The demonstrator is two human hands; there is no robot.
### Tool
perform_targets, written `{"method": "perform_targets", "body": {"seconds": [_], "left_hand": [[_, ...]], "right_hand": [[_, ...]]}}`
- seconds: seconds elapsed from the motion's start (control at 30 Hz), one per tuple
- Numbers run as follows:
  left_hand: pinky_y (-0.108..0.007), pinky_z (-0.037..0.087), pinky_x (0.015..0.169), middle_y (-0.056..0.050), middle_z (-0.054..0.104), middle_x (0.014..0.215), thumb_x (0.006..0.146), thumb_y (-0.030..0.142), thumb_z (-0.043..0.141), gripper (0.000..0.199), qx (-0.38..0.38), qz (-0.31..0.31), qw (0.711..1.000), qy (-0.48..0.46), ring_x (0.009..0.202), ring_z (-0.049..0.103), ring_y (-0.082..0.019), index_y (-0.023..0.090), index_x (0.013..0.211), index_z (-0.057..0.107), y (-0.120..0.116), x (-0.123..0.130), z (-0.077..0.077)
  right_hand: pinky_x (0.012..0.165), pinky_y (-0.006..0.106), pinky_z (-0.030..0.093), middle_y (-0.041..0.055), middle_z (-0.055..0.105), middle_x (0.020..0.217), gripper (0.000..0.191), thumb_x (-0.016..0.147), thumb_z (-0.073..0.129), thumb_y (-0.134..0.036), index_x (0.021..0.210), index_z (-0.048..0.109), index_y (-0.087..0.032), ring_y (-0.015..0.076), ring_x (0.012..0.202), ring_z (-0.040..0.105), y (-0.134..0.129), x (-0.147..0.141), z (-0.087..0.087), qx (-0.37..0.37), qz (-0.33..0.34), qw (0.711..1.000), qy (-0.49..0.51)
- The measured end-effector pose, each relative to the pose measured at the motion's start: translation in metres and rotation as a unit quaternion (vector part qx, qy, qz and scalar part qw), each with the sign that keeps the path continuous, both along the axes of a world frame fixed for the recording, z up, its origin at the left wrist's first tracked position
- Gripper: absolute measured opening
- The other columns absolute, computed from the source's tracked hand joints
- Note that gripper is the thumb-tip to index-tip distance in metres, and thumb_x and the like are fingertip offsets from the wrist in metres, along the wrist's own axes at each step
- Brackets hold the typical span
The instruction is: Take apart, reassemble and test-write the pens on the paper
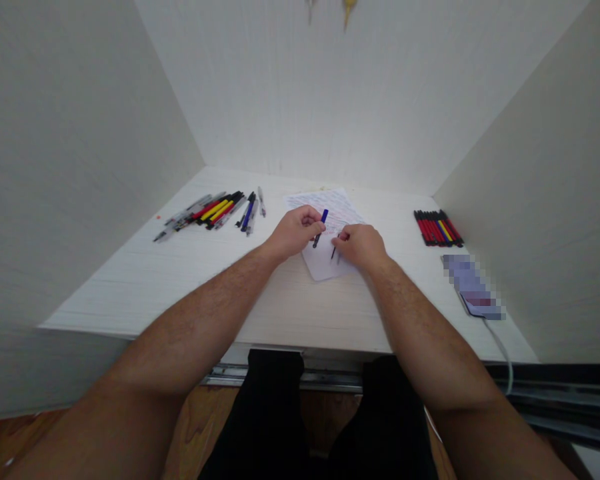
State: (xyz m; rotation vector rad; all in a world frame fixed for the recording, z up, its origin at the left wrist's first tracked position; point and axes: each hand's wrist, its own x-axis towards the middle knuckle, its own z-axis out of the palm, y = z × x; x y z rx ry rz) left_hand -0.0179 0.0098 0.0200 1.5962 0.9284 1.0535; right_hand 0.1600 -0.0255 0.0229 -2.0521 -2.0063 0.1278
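Observation:
Between the thumb and fingers of my left hand [300, 230] is a blue pen barrel [324, 217], tilted, with a dark lower end. My right hand [363, 245] pinches a thin dark piece [334, 252] that looks like a pen part; its exact kind is too small to make out. Both hands are over a sheet of paper [323, 267] covered with scribbled pen lines on its far part. The hands are close together but apart from each other.
Left of the paper lies a loose pile of clear, red, yellow and black pens [213, 210], with a few blue and clear pens [249, 213] beside it. At right, a row of mostly red pens [439, 229] lies behind a phone [473, 287] with a white cable [503, 350]. Walls enclose three sides.

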Motion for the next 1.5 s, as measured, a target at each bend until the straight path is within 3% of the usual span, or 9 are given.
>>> {"method": "perform_targets", "body": {"seconds": [0.4,0.67,0.83,1.0,1.13,1.23,1.37,1.5], "left_hand": [[-0.024,0.046,0.060,-0.002,0.069,0.074,0.077,0.018,0.061,0.004,-0.011,0.011,1.000,-0.003,0.064,0.060,-0.011,0.016,0.080,0.060,0.001,0.001,0.000],[-0.025,0.046,0.060,-0.001,0.066,0.070,0.072,0.022,0.068,0.013,0.011,0.031,0.999,-0.002,0.064,0.060,-0.013,0.016,0.080,0.061,0.003,0.002,-0.001],[-0.025,0.046,0.060,0.000,0.063,0.068,0.069,0.024,0.071,0.017,0.024,0.032,0.999,-0.013,0.062,0.058,-0.012,0.016,0.081,0.061,0.002,0.002,0.000],[-0.024,0.045,0.060,0.001,0.063,0.068,0.070,0.023,0.068,0.017,0.010,0.036,0.999,-0.010,0.061,0.057,-0.011,0.015,0.084,0.065,0.001,0.001,0.002],[-0.024,0.044,0.058,0.000,0.064,0.069,0.070,0.021,0.065,0.015,0.003,0.028,1.000,-0.007,0.062,0.057,-0.011,0.015,0.084,0.066,0.000,0.001,0.003],[-0.024,0.043,0.058,0.000,0.063,0.068,0.070,0.020,0.065,0.013,-0.007,0.024,1.000,0.002,0.061,0.056,-0.011,0.015,0.082,0.066,-0.003,0.002,0.004],[-0.024,0.042,0.058,0.000,0.063,0.067,0.070,0.022,0.066,0.013,-0.023,0.010,1.000,0.015,0.060,0.055,-0.011,0.015,0.082,0.065,-0.005,0.002,0.002],[-0.024,0.042,0.059,0.000,0.064,0.068,0.070,0.024,0.066,0.014,-0.021,-0.017,0.999,0.043,0.060,0.055,-0.011,0.015,0.081,0.068,-0.006,0.000,0.002]], "right_hand": [[0.070,0.029,0.045,0.0051,0.074,0.085,0.022,0.081,0.061,-0.042,0.085,0.074,-0.024,0.0202,0.081,0.066,-0.004,-0.011,-0.001,-0.013,0.038,0.998,-0.045],[0.076,0.035,0.051,0.0164,0.073,0.100,0.029,0.084,0.055,-0.032,0.102,0.071,-0.016,0.0282,0.092,0.069,-0.008,-0.036,0.004,-0.061,-0.007,0.996,-0.068],[0.075,0.037,0.051,0.0207,0.072,0.099,0.029,0.083,0.055,-0.028,0.102,0.072,-0.014,0.0315,0.093,0.070,-0.007,-0.043,0.004,-0.064,0.007,0.996,-0.063],[0.070,0.031,0.048,0.0169,0.073,0.091,0.024,0.081,0.058,-0.031,0.089,0.073,-0.014,0.0263,0.085,0.069,-0.003,-0.036,0.010,-0.054,0.018,0.998,-0.017],[0.056,0.025,0.039,0.0067,0.067,0.063,0.019,0.077,0.058,-0.028,0.066,0.067,-0.015,0.0158,0.061,0.060,0.005,-0.012,0.013,-0.035,0.000,0.990,0.133],[0.046,0.022,0.031,0.0034,0.064,0.060,0.014,0.075,0.056,-0.021,0.066,0.064,-0.014,0.0095,0.048,0.049,0.010,0.011,0.011,-0.016,-0.026,0.947,0.320],[0.041,0.019,0.025,-0.0006,0.059,0.055,0.002,0.071,0.057,-0.014,0.071,0.059,-0.015,0.0054,0.041,0.039,0.014,0.032,0.009,0.002,-0.043,0.850,0.525],[0.041,0.017,0.030,-0.0017,0.062,0.064,0.020,0.069,0.064,-0.013,0.089,0.060,-0.016,0.0050,0.045,0.045,0.017,0.035,0.011,0.061,-0.043,0.751,0.657]]}}
